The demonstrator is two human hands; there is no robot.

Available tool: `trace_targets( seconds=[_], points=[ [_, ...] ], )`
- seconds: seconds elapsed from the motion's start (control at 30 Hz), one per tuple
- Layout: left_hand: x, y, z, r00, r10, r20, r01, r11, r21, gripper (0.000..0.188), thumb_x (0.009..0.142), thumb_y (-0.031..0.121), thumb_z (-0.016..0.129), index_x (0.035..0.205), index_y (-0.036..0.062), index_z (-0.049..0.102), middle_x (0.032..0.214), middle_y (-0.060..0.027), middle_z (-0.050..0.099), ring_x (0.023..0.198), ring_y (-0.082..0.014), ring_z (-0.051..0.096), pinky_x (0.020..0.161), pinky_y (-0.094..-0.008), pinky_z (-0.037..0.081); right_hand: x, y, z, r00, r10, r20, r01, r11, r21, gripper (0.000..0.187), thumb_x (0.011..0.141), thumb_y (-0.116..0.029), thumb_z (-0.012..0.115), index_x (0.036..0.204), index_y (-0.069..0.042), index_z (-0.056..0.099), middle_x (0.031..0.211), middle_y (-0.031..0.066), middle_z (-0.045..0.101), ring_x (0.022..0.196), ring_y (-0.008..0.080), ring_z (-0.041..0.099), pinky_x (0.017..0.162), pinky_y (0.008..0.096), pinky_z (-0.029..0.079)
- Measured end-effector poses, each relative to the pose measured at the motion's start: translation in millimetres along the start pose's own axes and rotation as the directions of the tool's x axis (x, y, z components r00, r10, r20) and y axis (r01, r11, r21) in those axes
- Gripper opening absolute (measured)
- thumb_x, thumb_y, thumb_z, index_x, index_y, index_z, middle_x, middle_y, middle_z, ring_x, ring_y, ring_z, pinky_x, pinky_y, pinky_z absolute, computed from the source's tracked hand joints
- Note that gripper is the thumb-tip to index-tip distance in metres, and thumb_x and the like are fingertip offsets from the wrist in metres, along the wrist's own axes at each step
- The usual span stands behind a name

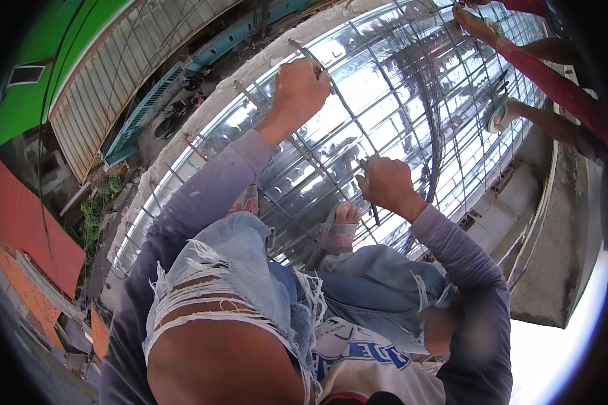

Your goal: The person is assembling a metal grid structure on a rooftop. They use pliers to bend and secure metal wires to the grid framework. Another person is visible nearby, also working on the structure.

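My left hand (301,93) is closed at a steel reinforcing bar (348,108), near the bar's outer end. Closer to me, my right hand (390,183) is wrapped round a dark metal hand tool (375,214); its ends stick out above and below the fist, and its exact kind is hidden. Both hands are over a grid of thin steel bars (392,88) laid above shiny corrugated metal decking (358,61). A bundle of long dark wires (431,111) runs across the grid, right of my right hand.
My sandalled foot (344,217) stands on the decking. Bar ends (196,148) jut over the rough concrete edge (157,174) at left, with a drop to a lower street (175,111). At upper right, a co-worker's hand (476,25) and sandalled foot (507,115) are on the grid.
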State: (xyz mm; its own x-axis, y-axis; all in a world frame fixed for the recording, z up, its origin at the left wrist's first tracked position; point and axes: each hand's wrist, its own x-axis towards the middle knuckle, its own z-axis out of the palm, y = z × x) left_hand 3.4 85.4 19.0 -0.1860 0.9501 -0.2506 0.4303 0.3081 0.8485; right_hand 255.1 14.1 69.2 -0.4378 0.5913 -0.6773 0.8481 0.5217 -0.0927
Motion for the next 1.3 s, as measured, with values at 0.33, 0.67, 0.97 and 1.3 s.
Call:
trace_targets(
  seconds=[0.33,0.67,0.97,1.3],
  points=[
    [19.4,11.2,-3.2,0.975,0.094,0.200,-0.158,0.930,0.332,0.029,0.094,0.018,0.068,0.109,-0.0055,0.074,0.099,-0.0226,0.077,0.095,-0.0368,0.072,0.094,-0.0462,0.054,-3.0,56.4,52.0,0.997,0.077,-0.018,-0.075,0.993,0.088,0.041,0.084,-0.026,0.070,0.106,0.006,0.057,0.088,0.0240,0.068,0.081,0.0406,0.072,0.073,0.0491,0.058],
    [-14.6,-13.6,1.8,0.999,-0.053,0.003,0.052,0.985,-0.162,0.037,0.087,0.018,0.074,0.115,-0.0066,0.071,0.097,-0.0166,0.077,0.086,-0.0235,0.076,0.080,-0.0365,0.060,3.8,37.2,-96.3,0.947,-0.028,0.320,-0.296,0.313,0.903,0.021,0.089,-0.014,0.062,0.099,0.004,0.060,0.086,0.0128,0.066,0.069,0.0237,0.071,0.063,0.0355,0.061],
    [-30.6,-23.3,11.9,0.964,-0.199,0.176,0.266,0.740,-0.618,0.030,0.095,0.017,0.075,0.113,-0.0066,0.073,0.090,-0.0097,0.076,0.075,-0.0115,0.068,0.065,-0.0268,0.053,33.5,27.3,-165.4,0.900,-0.097,0.424,-0.247,0.687,0.683,0.015,0.096,-0.013,0.067,0.090,0.002,0.066,0.073,0.0094,0.068,0.066,0.0147,0.069,0.057,0.0286,0.056],
    [-34.9,-28.1,27.6,0.981,-0.155,0.119,0.195,0.766,-0.612,0.029,0.093,0.020,0.074,0.110,-0.0036,0.071,0.079,-0.0092,0.074,0.067,-0.0117,0.064,0.061,-0.0316,0.049,82.4,19.2,-210.0,0.957,-0.240,0.166,0.225,0.969,0.103,0.035,0.103,-0.013,0.056,0.136,-0.001,0.058,0.082,0.0195,0.071,0.070,0.0282,0.072,0.068,0.0438,0.055]
  ],
)
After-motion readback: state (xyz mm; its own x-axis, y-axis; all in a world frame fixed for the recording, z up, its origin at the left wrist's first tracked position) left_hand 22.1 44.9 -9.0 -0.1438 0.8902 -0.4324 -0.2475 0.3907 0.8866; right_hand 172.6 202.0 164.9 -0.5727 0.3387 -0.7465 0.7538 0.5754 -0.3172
